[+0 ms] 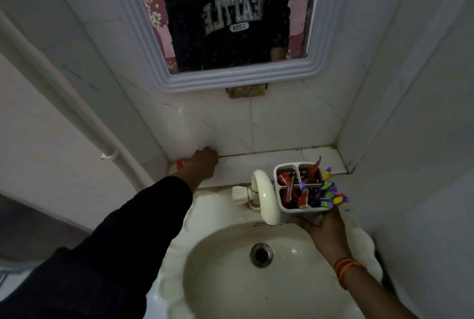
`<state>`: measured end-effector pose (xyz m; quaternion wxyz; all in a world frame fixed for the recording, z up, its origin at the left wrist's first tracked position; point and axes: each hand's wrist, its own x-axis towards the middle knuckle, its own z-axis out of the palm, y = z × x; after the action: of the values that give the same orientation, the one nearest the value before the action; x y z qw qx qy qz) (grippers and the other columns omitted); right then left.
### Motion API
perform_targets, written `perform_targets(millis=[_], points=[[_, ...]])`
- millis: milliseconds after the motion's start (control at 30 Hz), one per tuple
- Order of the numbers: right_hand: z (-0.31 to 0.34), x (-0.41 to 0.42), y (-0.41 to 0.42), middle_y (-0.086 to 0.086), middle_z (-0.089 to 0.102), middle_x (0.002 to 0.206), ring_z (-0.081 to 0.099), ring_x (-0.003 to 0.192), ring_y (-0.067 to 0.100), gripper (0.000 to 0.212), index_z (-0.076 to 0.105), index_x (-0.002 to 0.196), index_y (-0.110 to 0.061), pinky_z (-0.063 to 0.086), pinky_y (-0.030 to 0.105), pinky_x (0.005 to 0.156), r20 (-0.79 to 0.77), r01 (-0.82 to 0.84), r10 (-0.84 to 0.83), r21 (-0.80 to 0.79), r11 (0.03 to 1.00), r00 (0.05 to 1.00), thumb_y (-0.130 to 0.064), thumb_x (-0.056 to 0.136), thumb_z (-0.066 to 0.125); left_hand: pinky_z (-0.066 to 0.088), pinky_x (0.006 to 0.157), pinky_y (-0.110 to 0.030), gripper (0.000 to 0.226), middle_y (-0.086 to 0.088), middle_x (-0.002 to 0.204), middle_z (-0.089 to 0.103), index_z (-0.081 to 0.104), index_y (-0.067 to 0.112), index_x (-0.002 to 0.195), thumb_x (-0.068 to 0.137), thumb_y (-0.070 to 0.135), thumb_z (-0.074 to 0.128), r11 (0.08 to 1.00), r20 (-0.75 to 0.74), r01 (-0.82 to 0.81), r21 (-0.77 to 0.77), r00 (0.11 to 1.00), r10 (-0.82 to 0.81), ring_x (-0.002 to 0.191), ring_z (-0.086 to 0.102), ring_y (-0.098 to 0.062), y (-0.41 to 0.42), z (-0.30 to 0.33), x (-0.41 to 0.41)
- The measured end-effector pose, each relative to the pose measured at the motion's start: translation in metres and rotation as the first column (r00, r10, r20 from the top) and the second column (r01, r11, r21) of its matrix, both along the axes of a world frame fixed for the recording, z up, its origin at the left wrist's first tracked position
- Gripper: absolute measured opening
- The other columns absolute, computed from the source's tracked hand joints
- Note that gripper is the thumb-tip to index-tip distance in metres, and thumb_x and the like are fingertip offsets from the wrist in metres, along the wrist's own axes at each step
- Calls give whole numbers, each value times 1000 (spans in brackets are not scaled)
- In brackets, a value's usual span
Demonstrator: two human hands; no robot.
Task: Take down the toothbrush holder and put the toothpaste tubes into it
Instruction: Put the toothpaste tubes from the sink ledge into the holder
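Observation:
A white toothbrush holder (283, 212) with several compartments is held from below by my right hand (320, 226), over the right rim of the sink. Red toothpaste tubes (292, 190) stand in its compartments, and colourful toothbrushes (329, 191) stick out on its right side. My left hand (204, 163) rests on the tiled ledge at the back left, fingers closed over a red and orange object (180, 164) that is mostly hidden under the hand.
A cream sink (205, 254) with a drain (261, 254) lies below. A white tap (265, 195) stands just left of the holder. A white-framed mirror (282, 75) hangs above the tiled ledge (269, 158). A white pipe (77, 118) runs down the left wall.

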<state>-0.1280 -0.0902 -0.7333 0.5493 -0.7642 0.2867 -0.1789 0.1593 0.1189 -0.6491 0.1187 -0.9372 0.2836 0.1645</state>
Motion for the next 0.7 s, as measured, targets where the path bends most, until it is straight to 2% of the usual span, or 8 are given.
perform_targets(millis=[100,200,267,300,367,533,600,700], points=[[0,1,0,-4,68,124,59,113,-10,82,57,132,-15,53,23,95,-7,3,-3,20,1000,1000,-19,60,96,52,96,-48,36,-16,131,48,54,9,133,97,12,51,998,54,42,43,998,-45,116,55,-36,4,-8,0],[1,2,1,-2,68,126,62,116,3,82,55,132,-15,53,27,98,-7,3,-3,18,1000,1000,-18,61,95,51,94,-47,35,-12,128,56,53,14,134,100,17,45,998,86,40,57,995,-45,121,50,-33,9,-9,-4],[-1,1,0,-2,67,126,62,115,7,82,55,133,-15,52,20,95,-15,-7,7,11,1000,1000,-18,61,95,48,91,-42,35,-11,125,61,51,15,134,103,30,41,996,132,86,23,987,-88,120,52,-36,9,-9,-7],[-2,0,0,-2,67,126,62,115,7,82,55,133,-15,50,15,93,-16,-8,9,10,1000,1000,-18,62,95,49,90,-41,38,-12,122,62,53,16,131,104,38,38,995,134,96,-28,987,-91,115,55,-37,7,-8,-10],[-4,0,0,-2,67,126,62,116,9,81,55,132,-15,49,17,92,-15,-3,2,-4,1000,1000,-17,62,95,54,87,-41,44,-13,114,60,57,19,127,103,49,35,979,68,111,-172,993,-100,103,63,-37,-2,0,-15],[-2,0,-1,1,68,125,63,117,14,79,57,131,-13,51,22,93,-17,1,-1,7,1000,1000,-20,62,95,60,68,-32,38,4,97,71,73,24,111,88,53,66,928,-149,131,-349,970,-193,65,69,-13,-46,70,-36],[-1,-1,-3,-1,68,127,63,119,13,83,57,133,-16,54,32,99,-15,-11,11,14,1000,1000,-27,60,95,62,67,-31,38,6,89,75,76,21,101,80,52,75,904,-160,173,-390,955,-251,61,72,-10,-66,102,-49],[0,-1,-3,1,66,128,63,119,14,85,54,135,-16,54,35,101,-10,-11,11,17,1000,1000,-25,61,95,58,68,-20,28,9,81,76,77,20,103,81,38,80,897,-191,248,-366,923,-333,64,73,-4,-97,139,-68]])
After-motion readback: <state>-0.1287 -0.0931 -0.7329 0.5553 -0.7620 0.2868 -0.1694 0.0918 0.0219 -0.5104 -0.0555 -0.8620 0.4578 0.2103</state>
